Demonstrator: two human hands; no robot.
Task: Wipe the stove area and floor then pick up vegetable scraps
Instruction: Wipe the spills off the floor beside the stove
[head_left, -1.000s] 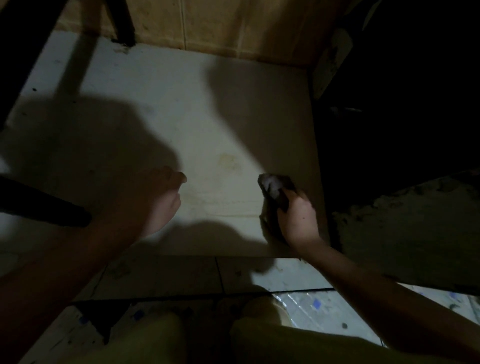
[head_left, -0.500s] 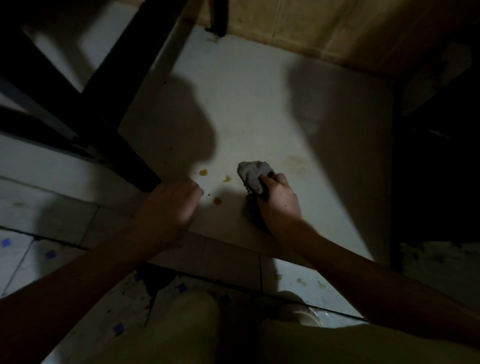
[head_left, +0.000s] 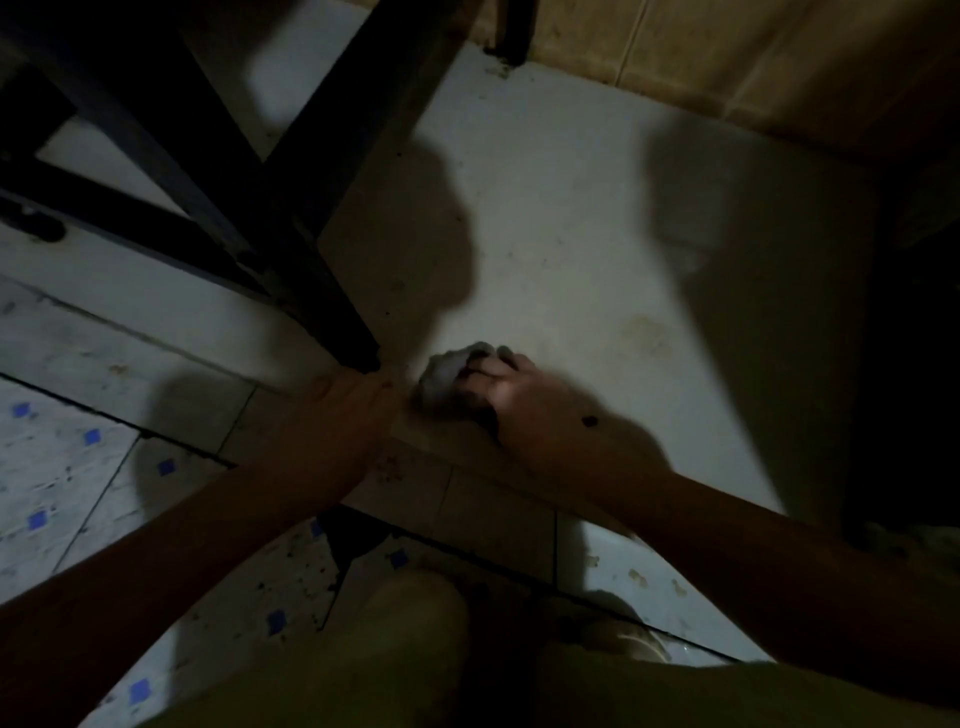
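Head view, looking down: at near left lie speckled white floor tiles with small blue squares (head_left: 62, 467). Beside them stands a dark metal stand frame (head_left: 311, 249), one leg planted on a pale raised floor slab (head_left: 545, 234). The left hand (head_left: 358, 405) lies at the foot of that leg, deep in shadow, and its grip cannot be told. Just to its right, a crumpled grey cloth (head_left: 447, 374) sits on the slab close to the near edge, the right hand (head_left: 524, 400) curled round it. A faint yellowish stain (head_left: 644, 332) marks the slab farther right, below a tan tiled wall (head_left: 727, 52).
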